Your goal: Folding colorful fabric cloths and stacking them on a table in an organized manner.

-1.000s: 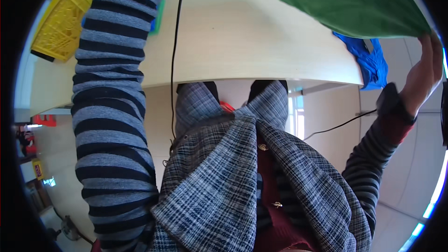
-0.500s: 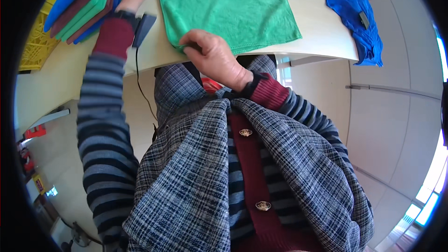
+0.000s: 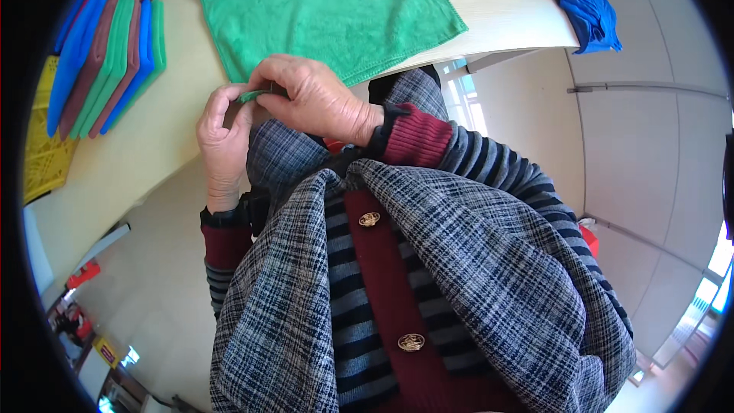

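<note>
A green cloth (image 3: 329, 11) lies spread on the table, its near edge running along the table's front. At its near left corner my two hands meet. My left hand (image 3: 223, 134) pinches the corner between thumb and fingers. Right beside it, my right hand (image 3: 310, 95) is closed on the same corner, its fingers and thumb curled over the edge. A small fold of green shows between the fingertips; the rest of the corner is hidden by my hands.
At the left stands a row of folded cloths (image 3: 115, 61) in blue, brown and green, beside a yellow plastic crate (image 3: 46, 153). A crumpled blue cloth (image 3: 585, 4) hangs over the right end of the pale table (image 3: 164, 149). White cabinets (image 3: 650, 138) are farther right.
My left hand has come back from the far left to the cloth's near corner, next to my right hand. My view has shifted, so the table appears moved.
</note>
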Demonstrator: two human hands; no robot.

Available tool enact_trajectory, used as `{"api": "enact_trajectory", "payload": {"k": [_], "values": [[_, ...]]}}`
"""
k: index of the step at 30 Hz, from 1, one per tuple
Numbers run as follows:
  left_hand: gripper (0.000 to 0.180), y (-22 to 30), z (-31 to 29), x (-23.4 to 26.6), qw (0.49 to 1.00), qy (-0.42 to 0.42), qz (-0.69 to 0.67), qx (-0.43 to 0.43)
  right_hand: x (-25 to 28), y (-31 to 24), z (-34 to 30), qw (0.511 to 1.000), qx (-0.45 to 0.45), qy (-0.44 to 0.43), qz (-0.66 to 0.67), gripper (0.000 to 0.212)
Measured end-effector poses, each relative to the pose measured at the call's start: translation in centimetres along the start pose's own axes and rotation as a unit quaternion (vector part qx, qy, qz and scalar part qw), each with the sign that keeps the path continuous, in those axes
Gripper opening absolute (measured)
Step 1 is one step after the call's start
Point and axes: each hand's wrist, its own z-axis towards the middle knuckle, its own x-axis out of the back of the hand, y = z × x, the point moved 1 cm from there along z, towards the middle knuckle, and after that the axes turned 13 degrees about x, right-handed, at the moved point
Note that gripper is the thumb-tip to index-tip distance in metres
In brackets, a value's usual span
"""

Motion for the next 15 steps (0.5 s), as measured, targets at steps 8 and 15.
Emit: {"api": "enact_trajectory", "payload": {"k": [8,15], "values": [[0.013,1.4,0.1,1.0,0.997,0.05,0.038,-0.052,6.8,1.7,-3.0,0.967,0.106,-0.038,-0.227,0.019],[0.015,1.0,1.4,2.5,0.994,0.069,-0.082,0.015,15.3,4.1,-5.6,0.937,0.086,-0.007,-0.34,0.021]]}}
